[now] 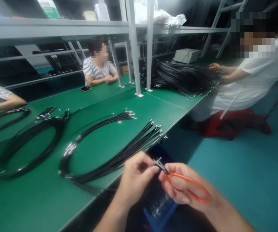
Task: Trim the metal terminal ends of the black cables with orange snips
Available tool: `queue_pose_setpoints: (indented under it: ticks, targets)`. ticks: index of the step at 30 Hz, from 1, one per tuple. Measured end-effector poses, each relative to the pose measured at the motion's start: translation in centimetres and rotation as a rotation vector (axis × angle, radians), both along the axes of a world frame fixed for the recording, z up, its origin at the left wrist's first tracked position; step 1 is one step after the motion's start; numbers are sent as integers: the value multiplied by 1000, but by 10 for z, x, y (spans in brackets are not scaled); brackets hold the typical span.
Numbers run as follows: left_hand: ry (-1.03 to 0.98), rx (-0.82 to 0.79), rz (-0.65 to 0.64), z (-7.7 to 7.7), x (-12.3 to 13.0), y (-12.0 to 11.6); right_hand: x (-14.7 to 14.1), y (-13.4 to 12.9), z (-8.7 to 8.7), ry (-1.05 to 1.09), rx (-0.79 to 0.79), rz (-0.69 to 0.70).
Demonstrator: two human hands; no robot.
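My right hand (187, 183) is wrapped around a pair of orange-handled scissors (189, 185), whose short metal blades point up and to the left. Finger and thumb of my left hand (139, 174) pinch together at the blade tips, on what looks like the thin end of a cable (158, 159); most of it is hidden by the fingers. Just beyond my left hand, a looped bundle of black cables (119, 158) lies on the green table (100, 141), its silver-tipped ends fanned out towards the table's edge.
Below my hands sits a blue bin (161, 209) with small clear scraps. More coiled cables (30, 148) lie left. Shelf posts (135, 51) rise from the table. One person (99, 67) sits opposite, another at far left; a third, on a red stool (228, 124), handles a big cable pile (179, 75).
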State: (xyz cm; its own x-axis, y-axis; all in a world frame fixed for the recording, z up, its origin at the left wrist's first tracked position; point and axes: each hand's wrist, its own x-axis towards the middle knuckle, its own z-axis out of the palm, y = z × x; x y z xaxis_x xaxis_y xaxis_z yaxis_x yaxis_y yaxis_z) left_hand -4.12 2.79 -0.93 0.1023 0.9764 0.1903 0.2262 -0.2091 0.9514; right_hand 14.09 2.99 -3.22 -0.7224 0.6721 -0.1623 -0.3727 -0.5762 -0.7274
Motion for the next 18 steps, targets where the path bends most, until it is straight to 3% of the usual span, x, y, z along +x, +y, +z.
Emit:
queue_pose_setpoints:
  ticks: [4,8,12,15,17,18]
  targets:
    - [3,22,-4,0,-1,0,-2,2,1,-73,21,-14]
    - [15,22,-3,0,-4,2,-1,1,7,-331,97,-67]
    - [68,-12,21,-12,4,1,4,-8,18,-535,212,-136]
    - [264,-21,-28,-33,23,-7,10,-12,20,-648,347,-370]
    - [491,33,-168,-47,31,-13,10,-9,13,-727,423,-525]
    - [613,62,-155,-52,30,-14,8,-6,6,-760,450,-557]
